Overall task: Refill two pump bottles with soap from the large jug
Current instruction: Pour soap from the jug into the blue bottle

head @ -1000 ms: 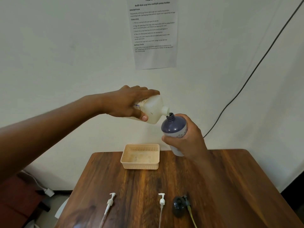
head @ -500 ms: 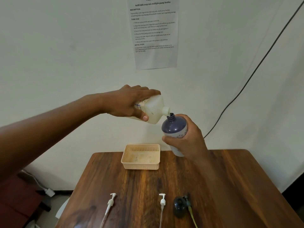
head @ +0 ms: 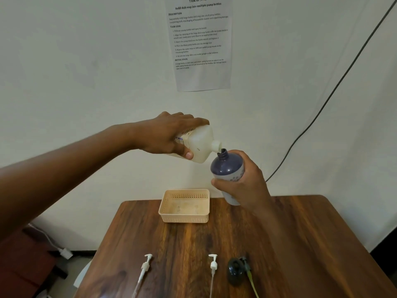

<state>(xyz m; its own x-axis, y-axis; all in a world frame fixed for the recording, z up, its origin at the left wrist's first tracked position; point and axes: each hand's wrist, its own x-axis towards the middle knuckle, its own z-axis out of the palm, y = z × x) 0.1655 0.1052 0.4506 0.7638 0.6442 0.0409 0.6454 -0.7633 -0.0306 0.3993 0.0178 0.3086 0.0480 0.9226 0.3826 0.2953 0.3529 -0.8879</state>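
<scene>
My left hand (head: 167, 134) grips a white translucent soap jug (head: 200, 145), tipped on its side with the spout pointing right and down. The spout touches the open mouth of a dark purple pump bottle (head: 226, 166), which my right hand (head: 242, 186) holds upright and slightly tilted above the table's back edge. Two white pump heads with long tubes lie on the wooden table (head: 279, 244) near its front edge, one at the left (head: 146, 264), one in the middle (head: 213, 263). A dark pump head (head: 236, 268) with a yellowish tube lies to their right.
A beige perforated basket (head: 184, 206) sits at the back of the table, below the two hands. A printed sheet (head: 200, 41) hangs on the white wall, and a black cable (head: 322, 106) runs diagonally down the wall at right.
Both hands hold almost still; the jug's spout stays at the purple bottle's mouth, with only a slight shift.
</scene>
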